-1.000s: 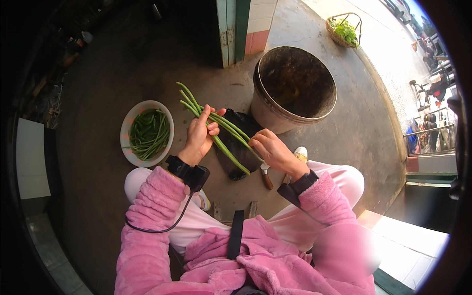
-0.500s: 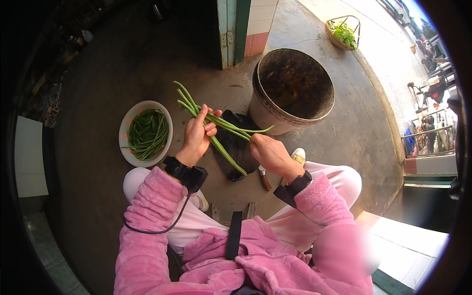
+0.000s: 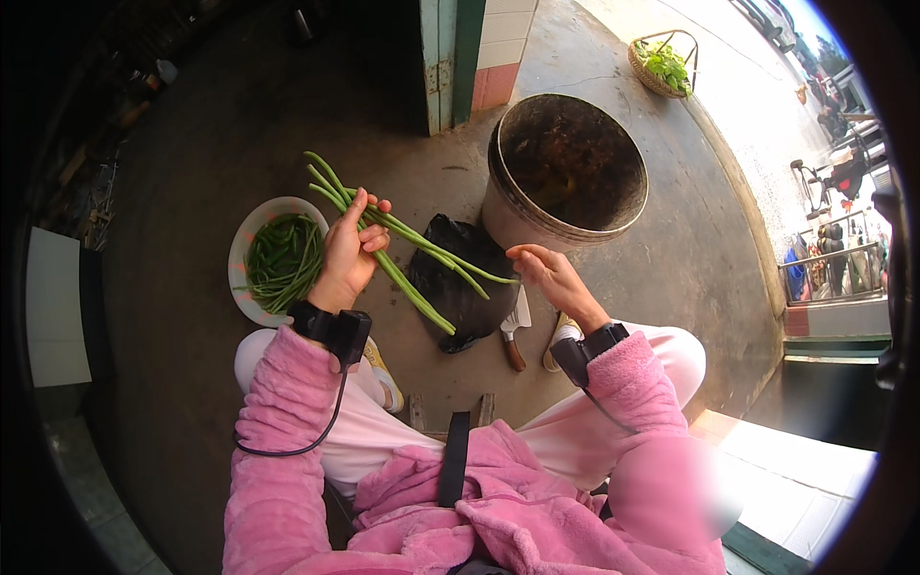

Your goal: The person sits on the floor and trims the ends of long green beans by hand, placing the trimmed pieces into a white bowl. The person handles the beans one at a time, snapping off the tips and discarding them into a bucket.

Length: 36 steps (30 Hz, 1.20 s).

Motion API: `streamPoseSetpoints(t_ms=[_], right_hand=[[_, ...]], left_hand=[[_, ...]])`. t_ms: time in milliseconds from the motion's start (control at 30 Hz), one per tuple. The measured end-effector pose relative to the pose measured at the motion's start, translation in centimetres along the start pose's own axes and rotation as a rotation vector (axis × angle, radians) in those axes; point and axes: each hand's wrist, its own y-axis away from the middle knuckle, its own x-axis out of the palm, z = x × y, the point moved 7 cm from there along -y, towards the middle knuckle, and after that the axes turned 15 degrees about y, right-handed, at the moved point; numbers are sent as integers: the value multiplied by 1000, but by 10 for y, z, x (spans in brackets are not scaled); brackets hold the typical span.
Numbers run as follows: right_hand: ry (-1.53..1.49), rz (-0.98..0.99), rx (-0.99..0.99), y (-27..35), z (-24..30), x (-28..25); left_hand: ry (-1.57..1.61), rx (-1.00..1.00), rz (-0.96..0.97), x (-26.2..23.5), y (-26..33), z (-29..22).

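Observation:
My left hand (image 3: 347,251) is closed around several long green beans (image 3: 414,295), whose ends stick out on both sides of the fist. The longer ends slant down to the right above a black plastic bag (image 3: 458,251) on the floor. My right hand (image 3: 558,283) is pinched beside the tip of one bean; what its fingers hold, if anything, is too small to make out. Left of my left hand, a white bowl (image 3: 239,278) holds green peppers (image 3: 283,244) and cut bean pieces (image 3: 292,280).
A large grimy bucket (image 3: 522,225) with dark scraps inside stands beyond my right hand. A wooden-handled knife (image 3: 515,353) lies on the floor between my feet. A wicker basket (image 3: 652,79) of leafy greens sits far right. A door frame (image 3: 443,77) rises ahead.
My left hand has moved left and slightly down with the beans. My right hand has come away from the beans it gripped, moving a little right, and more of the knife's blade shows.

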Motion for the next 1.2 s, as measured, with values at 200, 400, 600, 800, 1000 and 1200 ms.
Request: streamPoseSetpoints(t_ms=[200, 400, 600, 800, 1000, 1200], right_hand=[[110, 134, -171, 17, 21, 11], [311, 138, -375, 25, 45, 14], [231, -28, -231, 19, 32, 4], [-877, -157, 147, 2, -23, -16], [-503, 95, 29, 1, -1, 26], [-512, 392, 40, 17, 32, 52]], left_hand=[[8, 63, -5, -5, -3, -16], [44, 92, -21, -11, -6, -24], [38, 114, -28, -4, -3, -26], [46, 62, 33, 5, 2, -23], [139, -60, 80, 6, 1, -16], [159, -33, 34, 0, -1, -18]])
